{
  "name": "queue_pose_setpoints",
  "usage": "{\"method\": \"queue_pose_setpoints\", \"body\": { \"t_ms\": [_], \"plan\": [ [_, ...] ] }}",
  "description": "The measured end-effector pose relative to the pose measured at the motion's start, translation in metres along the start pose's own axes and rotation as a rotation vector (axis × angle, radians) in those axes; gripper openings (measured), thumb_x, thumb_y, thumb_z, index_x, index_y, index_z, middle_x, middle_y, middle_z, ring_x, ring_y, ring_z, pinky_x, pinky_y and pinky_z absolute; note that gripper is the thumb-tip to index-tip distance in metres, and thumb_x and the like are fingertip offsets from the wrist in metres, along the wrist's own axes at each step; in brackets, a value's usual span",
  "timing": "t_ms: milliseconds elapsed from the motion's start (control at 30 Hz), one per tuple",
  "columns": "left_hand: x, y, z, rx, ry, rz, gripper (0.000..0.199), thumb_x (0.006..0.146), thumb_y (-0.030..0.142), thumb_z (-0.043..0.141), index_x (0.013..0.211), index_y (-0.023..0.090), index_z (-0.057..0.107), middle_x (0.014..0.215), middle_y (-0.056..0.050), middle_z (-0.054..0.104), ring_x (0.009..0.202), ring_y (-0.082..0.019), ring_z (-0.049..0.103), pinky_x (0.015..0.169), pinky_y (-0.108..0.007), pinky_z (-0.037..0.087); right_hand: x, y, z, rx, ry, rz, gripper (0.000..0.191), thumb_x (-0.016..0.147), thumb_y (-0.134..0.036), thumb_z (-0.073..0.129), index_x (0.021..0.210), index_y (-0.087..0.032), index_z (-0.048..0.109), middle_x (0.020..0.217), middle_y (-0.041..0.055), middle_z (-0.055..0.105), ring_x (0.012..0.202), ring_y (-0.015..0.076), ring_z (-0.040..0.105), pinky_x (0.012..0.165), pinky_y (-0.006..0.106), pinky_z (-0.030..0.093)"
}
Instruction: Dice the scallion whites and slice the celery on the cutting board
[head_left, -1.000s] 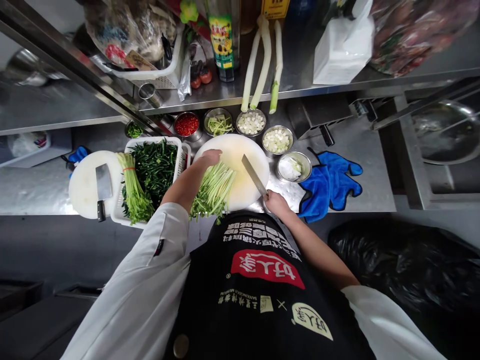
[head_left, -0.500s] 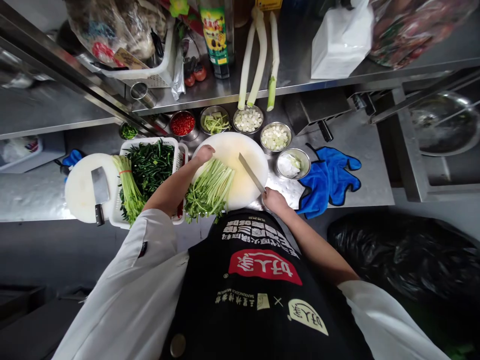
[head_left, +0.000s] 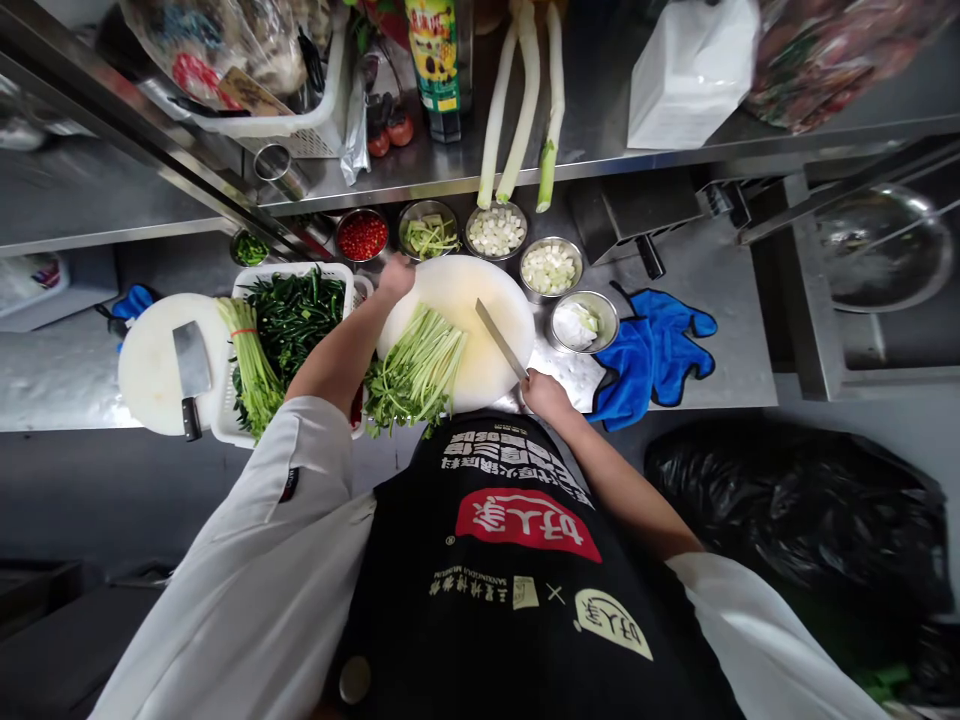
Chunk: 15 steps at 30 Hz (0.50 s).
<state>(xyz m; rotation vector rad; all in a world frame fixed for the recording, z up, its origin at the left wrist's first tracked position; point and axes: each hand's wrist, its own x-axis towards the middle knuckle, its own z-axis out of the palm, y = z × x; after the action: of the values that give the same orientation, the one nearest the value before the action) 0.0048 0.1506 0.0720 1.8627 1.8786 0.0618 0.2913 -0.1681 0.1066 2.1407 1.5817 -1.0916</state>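
Note:
My right hand (head_left: 547, 397) is closed round the handle of a kitchen knife (head_left: 500, 338), its blade lying slantwise over the right half of a round white cutting board (head_left: 499, 285). Celery stalks with leaves (head_left: 424, 365) lie loose on the board's left side, leaves towards me and partly over the edge. At the board's upper left rim is my left hand (head_left: 397, 277), apart from the celery. Its fingers look curled in; whatever they may hold is hidden. Just beyond that hand stands a bowl of green strips (head_left: 429, 232).
Behind the board stand bowls of red chopped chilli (head_left: 362, 236) and white pieces (head_left: 496, 232). Left are a basket of green chillies (head_left: 296, 320), bundled celery (head_left: 251, 355) and a cleaver (head_left: 192, 360) on another board. Blue cloths (head_left: 660, 345) lie right. Leeks (head_left: 517, 110) overhang the shelf.
My left hand has moved away from the celery, up and left to the board's far rim. The right hand and knife have hardly moved. The whole view has shifted slightly.

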Motion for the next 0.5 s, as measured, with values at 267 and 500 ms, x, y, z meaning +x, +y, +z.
{"method": "queue_pose_setpoints", "body": {
  "t_ms": [267, 500],
  "plan": [
    [-0.139, -0.021, 0.055, 0.165, -0.303, -0.012, 0.12, 0.094, 0.082, 0.055, 0.175, 0.006, 0.009, 0.179, -0.028, 0.019, 0.167, -0.04, 0.023, 0.131, -0.047, 0.031, 0.0, 0.003, -0.005, -0.023, 0.005, -0.04, 0.037, 0.112, -0.03, 0.04, 0.129, -0.013, 0.068, 0.121, 0.0209, 0.077, 0.111, 0.0304, 0.075, 0.089, 0.033, 0.051],
    [-0.194, 0.023, 0.104, 0.387, -0.255, 0.129, 0.121, 0.089, 0.07, 0.064, 0.177, 0.011, 0.005, 0.183, -0.022, 0.009, 0.166, -0.045, 0.017, 0.132, -0.06, 0.021, 0.008, 0.013, -0.019, -0.013, 0.015, -0.077, 0.034, 0.111, -0.034, 0.043, 0.123, -0.016, 0.07, 0.118, 0.0181, 0.079, 0.11, 0.0298, 0.074, 0.086, 0.031, 0.05]
  ]
}}
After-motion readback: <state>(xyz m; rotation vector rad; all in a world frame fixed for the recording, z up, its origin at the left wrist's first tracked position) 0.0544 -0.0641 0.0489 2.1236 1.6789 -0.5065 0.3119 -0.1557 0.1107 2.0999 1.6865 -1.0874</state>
